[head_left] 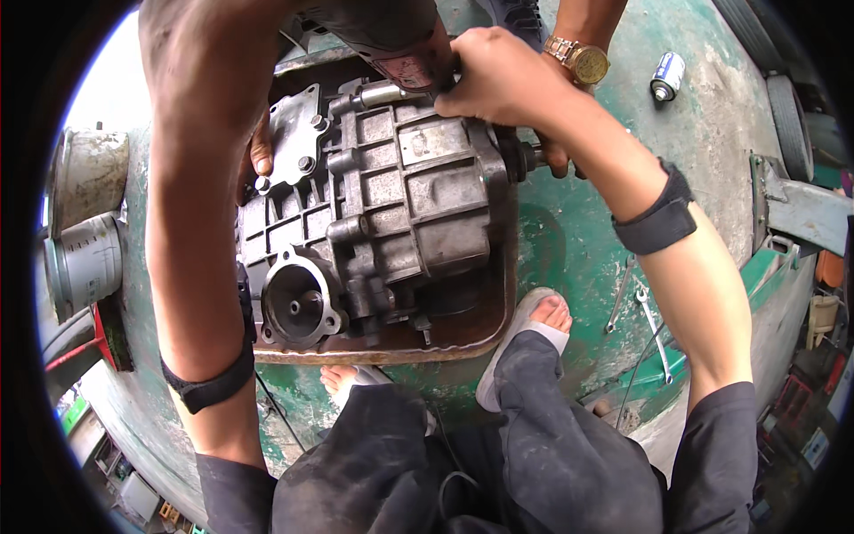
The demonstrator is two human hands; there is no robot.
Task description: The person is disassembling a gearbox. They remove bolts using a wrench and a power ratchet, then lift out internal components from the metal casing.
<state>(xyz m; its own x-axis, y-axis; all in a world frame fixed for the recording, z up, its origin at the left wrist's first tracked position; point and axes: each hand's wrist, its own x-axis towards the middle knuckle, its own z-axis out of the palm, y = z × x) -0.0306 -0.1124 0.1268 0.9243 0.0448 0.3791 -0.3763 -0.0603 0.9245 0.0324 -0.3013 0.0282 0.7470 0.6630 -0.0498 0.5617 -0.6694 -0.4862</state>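
Note:
A grey metal gearbox housing (409, 182) lies in front of me, ribbed on top, with a round flanged opening (298, 298) at its near left. Over its far side is a dark impact wrench (382, 36) with a silver socket (384, 93) on its nose. My right hand (503, 76) is closed round the wrench's front end. My left hand (218, 36) reaches the wrench's rear at the upper edge; its fingers are out of sight. Across from me, another person's hand (556, 156) is at the shaft on the right, and fingers (261, 151) touch the bolted cover plate (294, 133).
The housing sits in a rusty metal tray (427, 354). Two spanners (654, 334) and a spray can (667, 76) lie on the worn green floor (569, 231) to the right. Buckets (87, 262) stand at left, tyres (787, 125) at far right. My feet are close to the tray.

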